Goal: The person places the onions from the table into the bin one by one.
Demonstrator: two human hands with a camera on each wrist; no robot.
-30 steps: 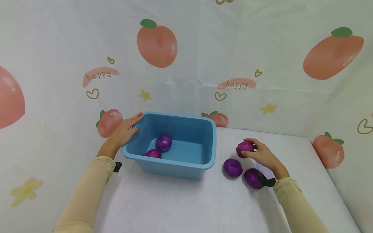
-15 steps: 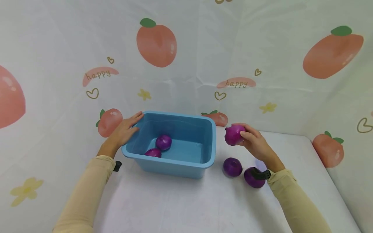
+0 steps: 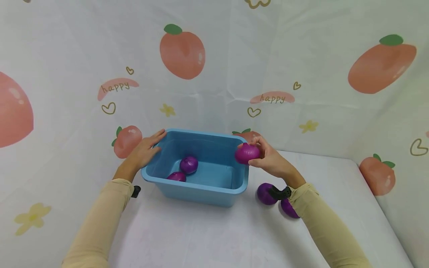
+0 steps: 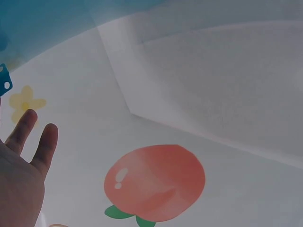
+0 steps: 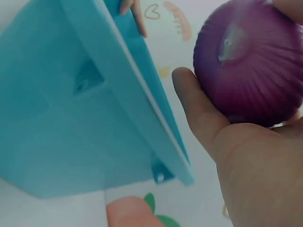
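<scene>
My right hand (image 3: 273,160) grips a purple onion (image 3: 247,153) at the right rim of a blue plastic bin (image 3: 201,188). In the right wrist view the thumb lies along the side of the held onion (image 5: 251,66), with the bin's outer wall (image 5: 80,127) beside it. My left hand (image 3: 144,152) rests with straight fingers on the bin's left rim; the left wrist view catches part of that hand (image 4: 21,175). Inside the bin, toward its left, lie a purple onion (image 3: 189,165) and a second onion (image 3: 176,176), partly hidden by the front wall.
Two more onions lie on the white table (image 3: 201,238) right of the bin. The nearer-to-bin onion (image 3: 265,194) is partly covered by a black wrist strap (image 3: 280,193), the other onion (image 3: 289,209) by the right sleeve. A fruit-printed cloth (image 3: 218,74) hangs behind.
My right hand has lifted the onion off the table and carried it left to the bin's right rim. The left hand keeps its place on the bin.
</scene>
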